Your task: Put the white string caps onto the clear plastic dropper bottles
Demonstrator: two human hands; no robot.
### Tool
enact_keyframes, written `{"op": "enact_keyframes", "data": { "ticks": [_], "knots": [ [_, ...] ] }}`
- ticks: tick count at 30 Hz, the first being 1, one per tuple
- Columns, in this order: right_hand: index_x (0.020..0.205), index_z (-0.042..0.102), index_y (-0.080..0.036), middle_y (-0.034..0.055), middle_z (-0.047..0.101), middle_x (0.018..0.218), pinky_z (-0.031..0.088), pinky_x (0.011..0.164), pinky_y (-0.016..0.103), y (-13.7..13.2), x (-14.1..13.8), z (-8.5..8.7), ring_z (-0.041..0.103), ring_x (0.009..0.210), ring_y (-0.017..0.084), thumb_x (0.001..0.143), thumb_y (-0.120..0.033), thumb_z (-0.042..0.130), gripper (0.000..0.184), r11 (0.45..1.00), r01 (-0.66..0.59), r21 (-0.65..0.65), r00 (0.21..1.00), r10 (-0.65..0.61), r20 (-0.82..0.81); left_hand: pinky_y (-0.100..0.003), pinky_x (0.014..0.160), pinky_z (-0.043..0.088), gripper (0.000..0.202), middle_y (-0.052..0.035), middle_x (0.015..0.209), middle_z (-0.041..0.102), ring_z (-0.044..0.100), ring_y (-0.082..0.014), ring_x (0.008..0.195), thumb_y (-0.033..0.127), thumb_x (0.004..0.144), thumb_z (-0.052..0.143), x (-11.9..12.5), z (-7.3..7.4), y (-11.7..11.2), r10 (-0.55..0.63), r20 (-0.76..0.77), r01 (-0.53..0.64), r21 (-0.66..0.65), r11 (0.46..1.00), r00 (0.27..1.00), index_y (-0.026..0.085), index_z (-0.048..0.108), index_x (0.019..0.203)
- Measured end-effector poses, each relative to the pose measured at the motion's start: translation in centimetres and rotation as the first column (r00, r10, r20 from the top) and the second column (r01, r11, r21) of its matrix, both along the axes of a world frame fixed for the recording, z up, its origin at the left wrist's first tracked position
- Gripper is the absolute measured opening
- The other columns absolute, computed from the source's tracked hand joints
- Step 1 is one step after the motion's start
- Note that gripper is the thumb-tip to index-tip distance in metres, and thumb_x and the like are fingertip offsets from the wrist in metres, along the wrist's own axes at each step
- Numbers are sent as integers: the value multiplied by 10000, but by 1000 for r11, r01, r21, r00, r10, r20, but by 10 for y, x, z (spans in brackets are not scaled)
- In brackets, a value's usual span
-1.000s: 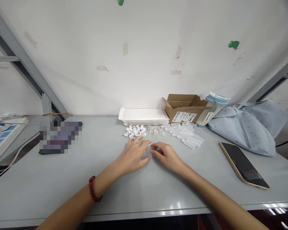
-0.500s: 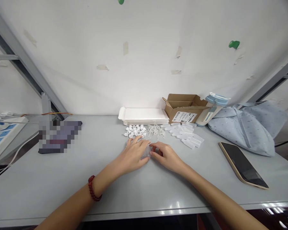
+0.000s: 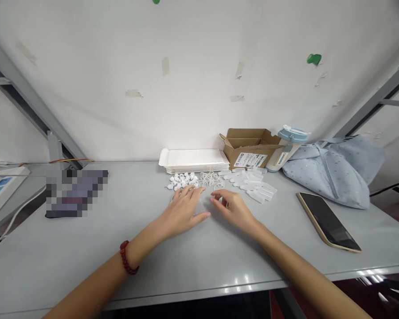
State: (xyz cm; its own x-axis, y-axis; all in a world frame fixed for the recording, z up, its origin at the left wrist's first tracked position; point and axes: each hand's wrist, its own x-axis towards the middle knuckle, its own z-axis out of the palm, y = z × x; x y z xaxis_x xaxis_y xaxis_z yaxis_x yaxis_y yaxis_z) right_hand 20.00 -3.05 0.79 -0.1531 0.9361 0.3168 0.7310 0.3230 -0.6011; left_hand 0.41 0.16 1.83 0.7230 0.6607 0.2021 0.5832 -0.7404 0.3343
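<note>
My left hand (image 3: 187, 210) is palm down over the table, thumb stretched out and fingers spread, just in front of a pile of small white plastic caps (image 3: 182, 180). My right hand (image 3: 233, 208) is opposite it, fingers bent and apart, with nothing visible in its grasp. A narrow gap separates the two hands. What lies under the left palm is hidden. Beyond the fingertips is a tangle of thin white cords (image 3: 211, 179). Several translucent plastic sleeves (image 3: 252, 181) lie spread out behind my right hand.
Along the wall are a stack of white flat boxes (image 3: 194, 158), an open cardboard box (image 3: 249, 150), a lidded bottle (image 3: 286, 150) and a blue fabric bag (image 3: 332, 175). A phone (image 3: 329, 221) lies at right. A blurred dark item (image 3: 78, 192) and a power strip (image 3: 3, 188) are at left.
The hands have drawn slightly apart, and the clear plastic piece seen between them before no longer shows plainly. My right fingers have loosened. The whole view has shifted a little.
</note>
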Motion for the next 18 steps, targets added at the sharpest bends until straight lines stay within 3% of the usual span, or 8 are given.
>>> {"op": "enact_keyframes", "data": {
  "ticks": [4,8,12,15,18],
  "knots": [
    [911,626,-165,66,672,809,429,606,285,13,33,1,578,620,166,856,-247,464,190,949,231,215,956,-263,133,-435,945,351,379,-118,1195,541,405,-280,1157,344,898,432,22,11,18,-36,-30,38,50,998,999,153,442,1225],
    [951,620,-158,92,652,913,420,586,296,22,63,4,595,720,205,839,-189,463,195,886,389,253,855,-449,261,-394,881,398,287,-115,1082,587,455,-273,1057,240,860,458,55,12,42,-47,-79,54,95,994,996,127,537,1111],
    [995,624,-121,136,617,980,431,707,336,25,79,8,535,936,273,826,-158,489,220,879,400,261,794,-474,381,-424,830,409,201,-156,933,620,482,-310,998,178,817,455,84,5,57,-27,-57,33,108,994,998,99,622,895],
    [999,632,-112,144,610,994,401,803,368,25,85,9,494,934,283,814,-124,487,236,898,348,270,793,-436,426,-430,822,411,175,-158,852,645,503,-321,987,137,775,467,96,2,63,-20,-10,21,82,996,1000,111,640,767],
    [1001,642,-144,128,613,1037,383,784,372,26,88,7,475,936,289,796,-89,481,267,914,323,246,797,-403,450,-386,795,432,185,-107,741,664,559,-278,888,125,755,469,100,6,70,4,72,-5,12,1000,997,141,642,691]
  ]
}}
